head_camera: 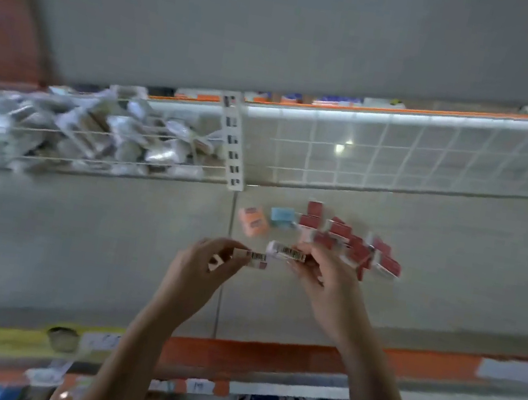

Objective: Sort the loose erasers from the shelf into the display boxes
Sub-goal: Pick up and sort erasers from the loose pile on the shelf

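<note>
hands over the shelf, an eraser in each

both forearms reach up from the lower edge and meet above the grey shelf [110, 244]. left hand [207, 267] is turned palm inward, its fingers [231, 246] curled, pinching a small white eraser with a barcode label [255, 259] between thumb and fingertips. right hand [323, 275] sits just beside it, wrist bent, fingers curled round a second barcoded eraser [287, 252] whose end points toward the left hand; the two erasers nearly touch. motion blur softens the fingertips, so the exact grip is hard to tell.

behind the hands lies a loose heap of red-sleeved erasers [352, 245] on the shelf, with a blue eraser [282, 216] and an orange eraser [252, 224] just to its left, apart from the heap. a white wire fence [383, 156] runs along the back, and a wire bin of clear-wrapped packets [76, 132] stands at the left. an orange price strip [266, 352] edges the shelf front.
</note>
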